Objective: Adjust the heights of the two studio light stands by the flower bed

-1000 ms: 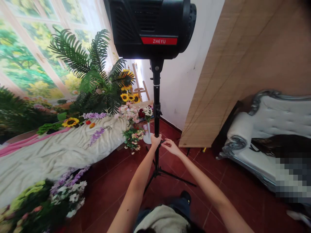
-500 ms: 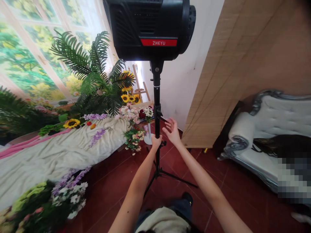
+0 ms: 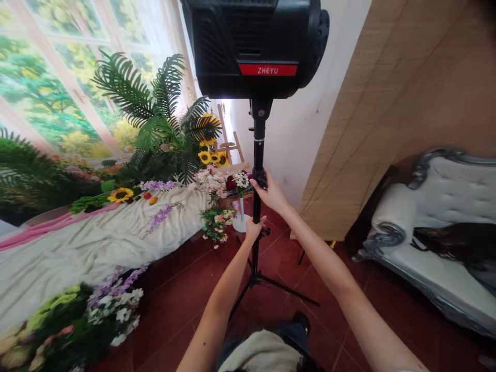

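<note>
A black studio light (image 3: pixel 256 49) with a red ZHEYU label sits on top of an upright black light stand (image 3: pixel 257 206). My left hand (image 3: pixel 254 228) is wrapped round the lower part of the stand's pole, beside a small knob (image 3: pixel 265 232). Higher up, my right hand (image 3: pixel 268 190) grips the pole at its collar (image 3: pixel 259 176), thumb to the left of the pole. The fingers of that hand are partly hidden behind the collar. Below, the stand's legs (image 3: pixel 289 294) spread over the dark red floor tiles, near my shoe (image 3: pixel 301 321).
On the left, a cream cloth (image 3: pixel 116 237) covers a platform with flowers, a sunflower (image 3: pixel 120 195) and palm fronds (image 3: pixel 155 103). A bamboo blind (image 3: pixel 333 155) hangs right of the stand. Farther right stands a white tufted sofa (image 3: pixel 457 181) with a dark item on it.
My right hand, open beside the pole before, has moved up and left and closed at the collar. My left hand still holds the pole. The view has shifted slightly.
</note>
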The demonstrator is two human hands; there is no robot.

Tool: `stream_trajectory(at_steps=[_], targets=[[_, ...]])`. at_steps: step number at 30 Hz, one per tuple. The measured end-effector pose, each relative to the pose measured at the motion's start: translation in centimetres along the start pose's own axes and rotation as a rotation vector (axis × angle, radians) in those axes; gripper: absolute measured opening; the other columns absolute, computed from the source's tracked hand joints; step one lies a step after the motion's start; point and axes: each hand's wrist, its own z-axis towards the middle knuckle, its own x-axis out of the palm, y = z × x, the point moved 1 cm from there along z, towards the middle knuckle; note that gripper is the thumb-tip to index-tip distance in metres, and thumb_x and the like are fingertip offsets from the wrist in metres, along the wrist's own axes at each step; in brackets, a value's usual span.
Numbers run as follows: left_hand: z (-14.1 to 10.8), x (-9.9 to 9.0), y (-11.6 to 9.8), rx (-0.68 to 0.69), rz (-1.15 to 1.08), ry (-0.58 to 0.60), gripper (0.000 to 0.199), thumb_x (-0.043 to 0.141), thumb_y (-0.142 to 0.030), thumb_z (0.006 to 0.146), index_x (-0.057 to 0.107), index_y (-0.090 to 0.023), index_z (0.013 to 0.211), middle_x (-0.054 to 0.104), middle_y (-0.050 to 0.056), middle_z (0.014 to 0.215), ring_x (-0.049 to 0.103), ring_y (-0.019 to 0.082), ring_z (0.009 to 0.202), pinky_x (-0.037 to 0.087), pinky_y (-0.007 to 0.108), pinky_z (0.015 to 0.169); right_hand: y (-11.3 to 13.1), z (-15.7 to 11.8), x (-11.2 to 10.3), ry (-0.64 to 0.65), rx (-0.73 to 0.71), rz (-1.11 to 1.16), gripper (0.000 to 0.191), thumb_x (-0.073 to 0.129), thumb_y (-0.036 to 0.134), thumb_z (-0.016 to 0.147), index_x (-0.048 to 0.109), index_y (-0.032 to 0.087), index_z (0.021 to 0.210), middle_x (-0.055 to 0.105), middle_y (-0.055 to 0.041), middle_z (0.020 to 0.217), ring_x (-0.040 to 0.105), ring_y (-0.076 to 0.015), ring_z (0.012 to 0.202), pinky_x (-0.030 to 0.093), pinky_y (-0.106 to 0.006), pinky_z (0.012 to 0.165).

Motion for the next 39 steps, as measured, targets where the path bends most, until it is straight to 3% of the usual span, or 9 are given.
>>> stream_trajectory(at_steps=[3,6,10,16,20,27,35,39], targets=[[-0.8,-0.8,0.6,0.147,-0.006,0.074,0.038,0.074,-0.043,0.060,0.061,-0.014,0.081,0.063,0.003,0.065,0.059,0.012,0.054,0.050,0.024,0.053,0.3,-0.3,0.2,-0.023,0.015,-0.009,0.042,0.051,0.051,0.084,0.046,0.022,0.114,0.064,-0.0057,0.094,0.063,-0.0220,0.082,0.049,-0.033,0.071],[-1.6,-1.5,2.6,0.200,-0.001,0.074,0.049,0.078,-0.039,0.055,0.060,-0.015,0.093,0.065,0.004,0.079,0.061,0.014,0.069,0.052,0.027,0.067,0.0,-1.1,0.6,-0.027,0.041,-0.028,0.042,0.051,0.049,0.084,0.046,0.021,0.114,0.065,-0.0056,0.091,0.063,-0.0213,0.078,0.048,-0.031,0.069],[-1.8,-2.1,5.5,0.140,0.049,0.028,0.043,0.078,-0.041,0.055,0.062,-0.014,0.085,0.065,0.005,0.078,0.060,0.016,0.073,0.050,0.030,0.072,-1.4,-2.6,1.4,-0.015,0.085,-0.043,0.042,0.052,0.048,0.083,0.046,0.021,0.114,0.066,-0.0047,0.085,0.064,-0.0215,0.075,0.048,-0.031,0.067],[-0.4,-2.3,7.8,0.085,-0.010,0.108,0.047,0.081,-0.041,0.049,0.064,-0.012,0.082,0.066,0.006,0.076,0.062,0.020,0.075,0.050,0.033,0.073,-5.3,-6.8,3.4,0.051,0.192,-0.097,0.044,0.053,0.046,0.083,0.042,0.023,0.120,0.066,-0.0043,0.088,0.065,-0.0226,0.075,0.048,-0.030,0.064],[0.1,-2.2,9.0,0.093,-0.094,0.120,0.049,0.080,-0.040,0.050,0.064,-0.011,0.086,0.068,0.008,0.078,0.063,0.023,0.081,0.050,0.036,0.078,-7.6,-9.5,4.6,0.060,0.193,-0.130,0.041,0.056,0.040,0.081,0.046,0.024,0.117,0.064,-0.0059,0.098,0.062,-0.0235,0.092,0.048,-0.034,0.079],[0.2,-2.3,9.0,0.103,-0.113,0.131,0.049,0.080,-0.035,0.051,0.064,-0.010,0.089,0.068,0.010,0.086,0.062,0.023,0.083,0.049,0.036,0.081,-8.7,-9.5,4.9,0.057,0.146,-0.076,0.043,0.057,0.036,0.081,0.044,0.022,0.120,0.061,-0.0078,0.104,0.058,-0.0225,0.098,0.046,-0.037,0.087],[-0.2,-2.1,8.1,0.054,-0.145,0.119,0.049,0.082,-0.035,0.047,0.063,-0.010,0.085,0.068,0.008,0.080,0.062,0.020,0.075,0.050,0.032,0.074,-9.7,-11.1,6.1,0.045,0.254,0.039,0.044,0.054,0.038,0.083,0.042,0.023,0.123,0.064,-0.0051,0.099,0.063,-0.0207,0.089,0.050,-0.034,0.078],[-0.3,-2.0,8.1,0.091,-0.143,0.106,0.042,0.079,-0.035,0.052,0.063,-0.010,0.082,0.067,0.007,0.077,0.061,0.019,0.073,0.049,0.033,0.074,-10.1,-11.9,5.3,0.038,0.218,0.057,0.049,0.061,0.039,0.078,0.045,0.022,0.121,0.060,-0.0072,0.112,0.058,-0.0213,0.103,0.046,-0.038,0.092]])
